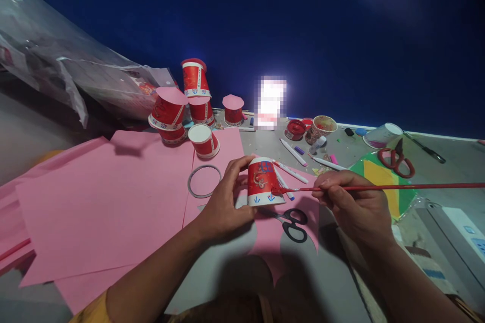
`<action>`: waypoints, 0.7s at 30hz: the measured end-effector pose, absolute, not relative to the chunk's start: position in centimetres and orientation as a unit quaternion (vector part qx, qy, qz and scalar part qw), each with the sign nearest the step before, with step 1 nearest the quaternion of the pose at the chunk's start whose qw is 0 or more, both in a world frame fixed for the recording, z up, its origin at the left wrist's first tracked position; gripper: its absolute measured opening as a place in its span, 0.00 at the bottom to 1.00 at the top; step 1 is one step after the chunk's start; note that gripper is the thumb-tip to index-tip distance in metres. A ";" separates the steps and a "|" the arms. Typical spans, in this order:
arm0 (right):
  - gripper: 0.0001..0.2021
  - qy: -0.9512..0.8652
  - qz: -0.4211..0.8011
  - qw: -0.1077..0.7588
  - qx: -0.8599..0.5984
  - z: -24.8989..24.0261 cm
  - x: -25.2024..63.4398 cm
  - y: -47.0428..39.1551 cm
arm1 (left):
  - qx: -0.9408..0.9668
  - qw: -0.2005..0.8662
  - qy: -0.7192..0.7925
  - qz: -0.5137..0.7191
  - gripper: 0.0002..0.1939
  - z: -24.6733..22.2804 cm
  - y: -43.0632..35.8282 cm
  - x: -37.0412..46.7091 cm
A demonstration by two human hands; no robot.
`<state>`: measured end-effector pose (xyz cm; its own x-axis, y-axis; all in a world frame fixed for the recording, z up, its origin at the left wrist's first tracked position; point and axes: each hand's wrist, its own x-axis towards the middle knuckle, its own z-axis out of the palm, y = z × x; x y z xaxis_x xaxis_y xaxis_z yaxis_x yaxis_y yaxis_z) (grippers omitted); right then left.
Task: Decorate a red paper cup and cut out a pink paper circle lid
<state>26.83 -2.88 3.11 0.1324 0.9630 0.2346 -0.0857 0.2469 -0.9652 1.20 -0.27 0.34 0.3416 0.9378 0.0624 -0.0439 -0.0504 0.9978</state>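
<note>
A red and white paper cup with blue marks is gripped by its rim and base in my left hand, held tilted above the table. My right hand pinches a long red paintbrush, whose bristles touch the cup's lower right side. Below the cup lie black-handled scissors on a cut sheet of pink paper. Several white markers rest just behind the cup. To the left of my left hand is a grey tape ring.
Stacked red cups with pink discs stand at the back left, near a single upright cup. Large pink sheets cover the left side. Paint jar, red-handled scissors and a tipped cup lie at the right. A bright pixelated patch glows behind.
</note>
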 end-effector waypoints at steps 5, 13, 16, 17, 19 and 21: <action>0.08 -0.513 0.427 0.608 -0.430 3.3 27.0 -2.9 | 0.590 0.565 0.386 0.429 0.45 0.4 -0.3 1.3; 0.08 -0.504 0.413 0.622 -0.435 3.4 26.9 -2.9 | 0.591 0.567 0.381 0.429 0.44 0.3 -0.4 1.2; 0.09 -0.503 0.412 0.621 -0.437 3.4 26.9 -2.9 | 0.590 0.568 0.380 0.430 0.44 0.2 -0.3 1.2; 0.09 -0.507 0.412 0.619 -0.435 3.4 26.9 -2.9 | 0.590 0.567 0.381 0.431 0.44 0.2 -0.3 1.1; 0.09 -0.513 0.412 0.615 -0.435 3.4 27.0 -2.9 | 0.586 0.570 0.382 0.432 0.44 0.1 -0.3 1.2; 0.09 -0.515 0.411 0.613 -0.435 3.4 27.0 -2.9 | 0.580 0.575 0.382 0.432 0.45 0.1 -0.3 1.2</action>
